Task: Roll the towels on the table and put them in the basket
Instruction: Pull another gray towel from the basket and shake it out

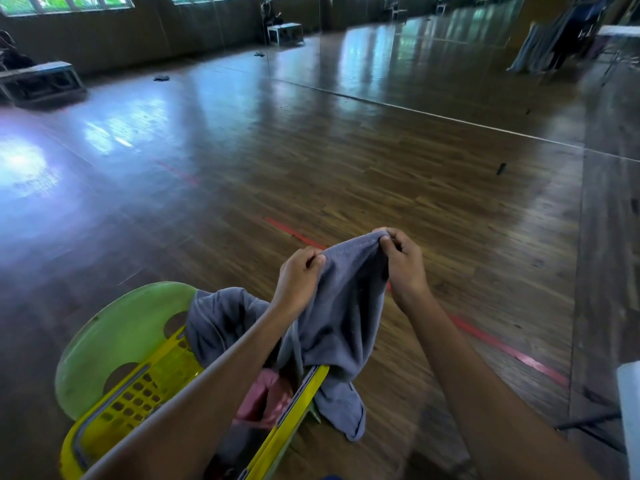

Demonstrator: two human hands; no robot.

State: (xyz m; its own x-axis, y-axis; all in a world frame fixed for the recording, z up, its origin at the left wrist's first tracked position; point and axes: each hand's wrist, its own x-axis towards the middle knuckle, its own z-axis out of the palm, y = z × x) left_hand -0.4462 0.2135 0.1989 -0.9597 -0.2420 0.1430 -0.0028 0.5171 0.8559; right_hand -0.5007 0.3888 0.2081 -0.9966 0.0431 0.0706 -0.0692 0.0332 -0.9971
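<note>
From the head camera we look down along two bare forearms that reach forward from the bottom of the frame. Our left hand (299,271) and our right hand (403,261) are raised close to each other, a little apart. Each pinches the upper edge of a grey towel (343,306) between thumb and curled fingers, so both hands are clamped on the cloth. The towel sags between the two grips and hangs down in loose folds. It falls across the near right rim of a yellow basket (138,393), and its lower end droops outside that rim toward the wooden floor (311,150), though we cannot tell whether it touches the boards. More grey fabric (221,317) is bunched over the far end of the basket, behind our left forearm; we cannot tell whether it is part of the same towel or a second one. Inside the basket, below the hanging folds, lies a pink cloth (266,396). The basket has perforated walls and a grey band along its rim, and it rests on a round green plastic seat (114,330) with dark round holes. A strip of red tape (505,351) runs slantwise over the floor beneath and beyond our right arm. Far off on the left a low bench (38,81) stands by the wall under a row of windows (69,1), whose light glares on the boards.
</note>
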